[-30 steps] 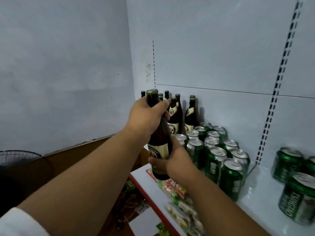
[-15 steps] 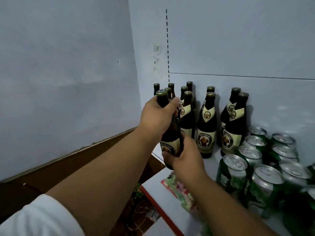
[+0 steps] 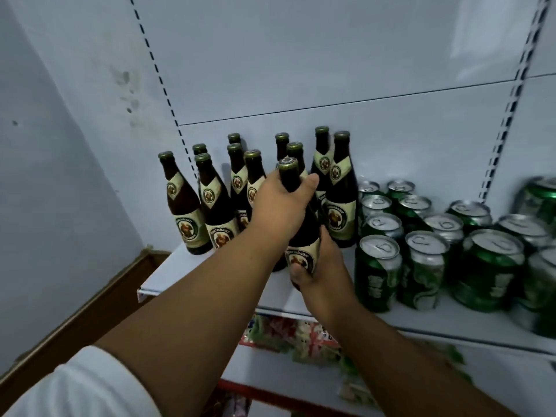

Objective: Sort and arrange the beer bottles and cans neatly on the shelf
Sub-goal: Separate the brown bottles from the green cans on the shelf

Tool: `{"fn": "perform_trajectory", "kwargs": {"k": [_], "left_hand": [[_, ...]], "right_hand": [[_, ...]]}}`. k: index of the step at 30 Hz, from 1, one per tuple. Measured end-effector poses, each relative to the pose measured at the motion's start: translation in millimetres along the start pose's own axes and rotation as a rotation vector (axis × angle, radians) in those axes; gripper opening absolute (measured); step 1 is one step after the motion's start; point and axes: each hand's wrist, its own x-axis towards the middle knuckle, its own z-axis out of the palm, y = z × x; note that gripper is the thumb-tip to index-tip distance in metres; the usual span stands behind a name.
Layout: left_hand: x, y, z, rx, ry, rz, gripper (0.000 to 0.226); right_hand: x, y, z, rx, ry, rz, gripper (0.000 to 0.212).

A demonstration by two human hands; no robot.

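A dark brown beer bottle with a cream label and green cap is held upright over the white shelf. My left hand wraps its neck and shoulder. My right hand grips its base and lower label. Whether the base touches the shelf is hidden by my right hand. Several matching bottles stand in rows behind and to the left, against the back panel. Several green cans with silver tops stand in rows to the right of the held bottle.
A grey wall closes the left side. A slotted upright rises behind the cans. Colourful snack packets lie on the lower shelf under my arms. A brown board runs along the floor at left.
The view has swung right and closer to the shelf. Both hands have carried the bottle rightward, from the shelf's left end to in front of the bottle rows, beside the cans.
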Motion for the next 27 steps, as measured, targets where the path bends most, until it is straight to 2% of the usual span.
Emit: {"fn": "perform_trajectory", "kwargs": {"k": [4,8,12,15,18,22,27], "left_hand": [[8.5,2.0,10.8,0.061,-0.031,0.025,0.028],[11.3,2.7,14.2,0.086,-0.070,0.009,0.024],[0.5,3.7,11.0,0.099,-0.082,0.078,0.028],[-7.1,4.8,1.0,0.087,-0.005,0.114,0.042],[-17.2,5.6,-13.8,0.036,0.095,0.155,0.032],[-34.6,4.4,-27.3,0.140,0.072,0.292,0.020],[-52.9,4.0,-20.1,0.270,0.027,0.442,0.021]], "right_hand": [[0.8,2.2,3.4,-0.102,0.018,0.082,0.085],[-1.0,-1.2,6.7,-0.110,0.066,0.067,0.080],[-3.6,-8.6,6.6,-0.139,0.117,0.051,0.079],[-6.3,-20.1,6.0,-0.184,0.180,0.011,0.078],[-10.7,-36.2,3.0,-0.237,0.240,-0.055,0.075],[-11.8,-57.3,-15.0,-0.275,0.298,-0.156,0.069],[-13.5,-73.6,-66.6,-0.441,0.368,-0.260,0.057]]}}
